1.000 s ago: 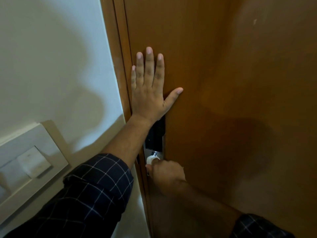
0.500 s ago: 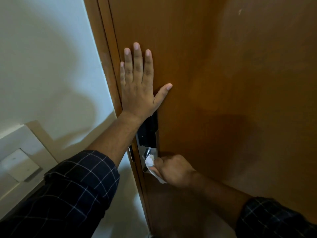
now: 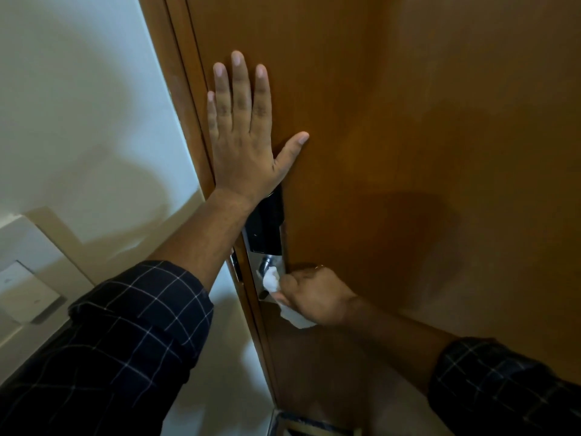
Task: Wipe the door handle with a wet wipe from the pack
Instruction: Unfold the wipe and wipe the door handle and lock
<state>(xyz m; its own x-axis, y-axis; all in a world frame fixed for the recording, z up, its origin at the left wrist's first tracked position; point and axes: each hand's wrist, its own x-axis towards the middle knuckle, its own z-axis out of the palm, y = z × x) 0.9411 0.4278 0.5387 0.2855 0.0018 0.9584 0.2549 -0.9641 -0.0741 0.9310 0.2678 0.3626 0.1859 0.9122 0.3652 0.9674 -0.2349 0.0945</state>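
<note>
My left hand (image 3: 243, 143) lies flat against the brown wooden door (image 3: 408, 121), fingers spread, just above a black and silver lock plate (image 3: 267, 228). Below it my right hand (image 3: 317, 294) is closed around a crumpled white wet wipe (image 3: 273, 280), pressed on the door handle. Only the metal base of the handle (image 3: 264, 263) shows; my right hand and the wipe hide the lever itself. The wipe's loose end hangs under my fist. The pack is not in view.
The door frame (image 3: 176, 89) runs along the door's left edge, with a pale wall (image 3: 78, 105) beside it. A white switch panel (image 3: 25, 291) sits on the wall at lower left. A dark object shows at the bottom edge by the floor.
My right hand has slid slightly right and down along the handle with the wipe, and more of the wipe shows. My left hand stays flat on the door.
</note>
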